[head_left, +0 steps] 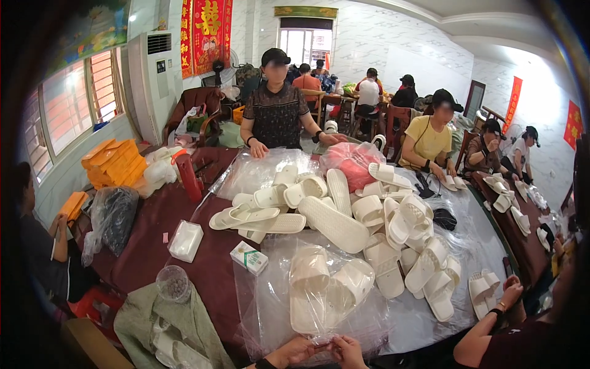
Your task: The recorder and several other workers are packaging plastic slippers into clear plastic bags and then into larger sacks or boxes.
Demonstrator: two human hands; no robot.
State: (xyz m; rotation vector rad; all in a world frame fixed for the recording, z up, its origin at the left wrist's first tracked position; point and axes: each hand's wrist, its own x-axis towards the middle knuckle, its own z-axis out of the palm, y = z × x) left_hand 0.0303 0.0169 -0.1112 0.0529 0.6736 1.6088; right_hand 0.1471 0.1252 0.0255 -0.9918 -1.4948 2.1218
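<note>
At the near edge of the table, my left hand (293,352) and my right hand (346,351) are closed, pinching the near edge of a clear plastic bag (261,307). A pair of cream slippers (310,280) lies side by side just beyond my fingers; the shiny film seems to cover them. Behind this pair spreads a big loose heap of similar slippers (335,224), some overlapping and some turned sole up. A small white and green box (249,257) stands left of the bag.
Left lie a white packet (185,241), a clear tub (174,284), a green cloth (132,313) with slippers on it, a dark plastic bag (117,218) and orange packs (114,163). Co-workers sit or stand around; one's forearm (491,329) reaches in at the right.
</note>
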